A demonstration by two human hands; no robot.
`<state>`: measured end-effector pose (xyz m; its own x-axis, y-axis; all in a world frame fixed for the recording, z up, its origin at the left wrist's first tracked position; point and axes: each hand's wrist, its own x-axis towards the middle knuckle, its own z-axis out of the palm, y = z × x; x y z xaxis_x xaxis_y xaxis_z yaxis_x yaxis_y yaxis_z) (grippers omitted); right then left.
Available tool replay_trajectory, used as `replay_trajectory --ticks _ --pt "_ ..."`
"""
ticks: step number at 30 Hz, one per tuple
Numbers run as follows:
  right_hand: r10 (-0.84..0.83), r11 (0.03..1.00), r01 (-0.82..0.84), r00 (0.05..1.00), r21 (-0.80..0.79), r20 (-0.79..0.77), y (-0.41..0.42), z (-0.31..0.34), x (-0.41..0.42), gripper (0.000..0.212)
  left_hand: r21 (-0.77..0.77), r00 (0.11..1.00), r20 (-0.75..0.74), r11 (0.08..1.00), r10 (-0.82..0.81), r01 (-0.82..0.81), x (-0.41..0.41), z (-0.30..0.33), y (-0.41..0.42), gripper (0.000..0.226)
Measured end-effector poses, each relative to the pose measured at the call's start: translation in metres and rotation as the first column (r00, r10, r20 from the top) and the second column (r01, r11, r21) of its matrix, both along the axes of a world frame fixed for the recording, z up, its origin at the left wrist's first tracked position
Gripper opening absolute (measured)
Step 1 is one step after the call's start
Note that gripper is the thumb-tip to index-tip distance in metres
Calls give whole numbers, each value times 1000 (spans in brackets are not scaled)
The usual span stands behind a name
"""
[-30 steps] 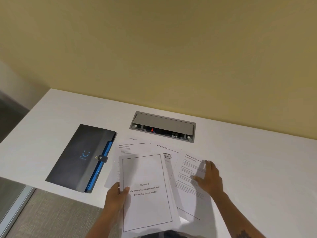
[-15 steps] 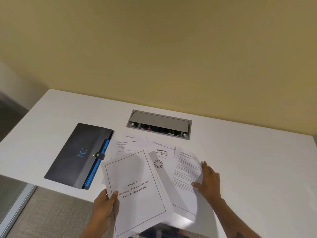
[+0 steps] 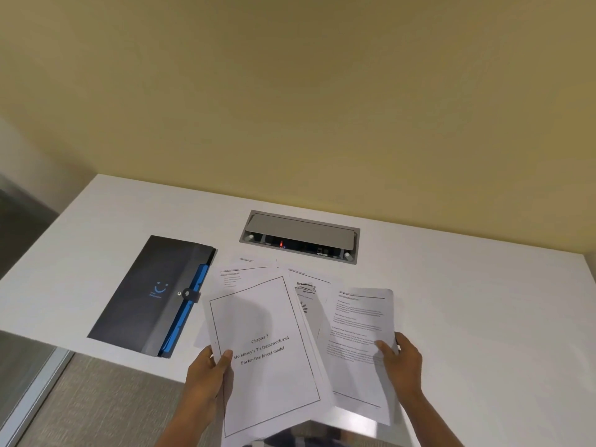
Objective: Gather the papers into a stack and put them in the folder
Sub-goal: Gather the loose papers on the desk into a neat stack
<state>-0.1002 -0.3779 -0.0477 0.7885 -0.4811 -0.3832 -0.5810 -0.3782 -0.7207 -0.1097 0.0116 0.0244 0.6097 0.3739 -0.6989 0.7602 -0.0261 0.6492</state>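
Observation:
My left hand [image 3: 209, 371] grips the left edge of a white title page [image 3: 267, 356] headed "Chapter 3", held tilted above the desk. A text page [image 3: 358, 343] is lifted off the desk on the right, pinched by my right hand [image 3: 401, 359] at its right edge. Several more printed papers [image 3: 251, 274] lie fanned out on the white desk [image 3: 467, 317] behind and under the two held sheets. The dark folder [image 3: 154, 291] with a blue inner edge and a snap strap lies shut to the left of the papers.
A grey cable box [image 3: 300, 235] with its lid raised is set into the desk behind the papers. The yellow wall stands beyond it. The desk's front edge runs close to my hands, with grey carpet [image 3: 106, 401] below at the left.
My right hand went from pressing flat on the text page to gripping its edge and lifting it. My left hand swung the title page counter-clockwise, uncovering sheets beneath.

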Motion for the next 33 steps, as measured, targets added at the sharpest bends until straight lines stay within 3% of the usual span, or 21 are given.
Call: replay_trajectory --ticks 6,16,22,25,30,33 --pt "-32 982 17 996 188 77 9 27 8 8 -76 999 22 996 -35 36 8 3 1 26" --pt "226 819 -249 968 516 108 67 58 14 23 -211 993 32 970 -113 117 15 9 -1 29" --pt "349 711 -310 935 631 67 100 63 14 27 -296 979 -19 937 -202 188 9 16 0 26" --pt "369 665 -297 929 685 44 111 64 17 33 -286 983 -24 944 -180 166 7 15 3 31" --pt "419 583 -261 908 770 -10 121 65 27 36 -222 982 -79 963 -170 149 4 13 11 20" --pt "458 596 -270 888 756 -44 124 67 39 38 -193 981 -72 968 -179 163 0 6 19 27"
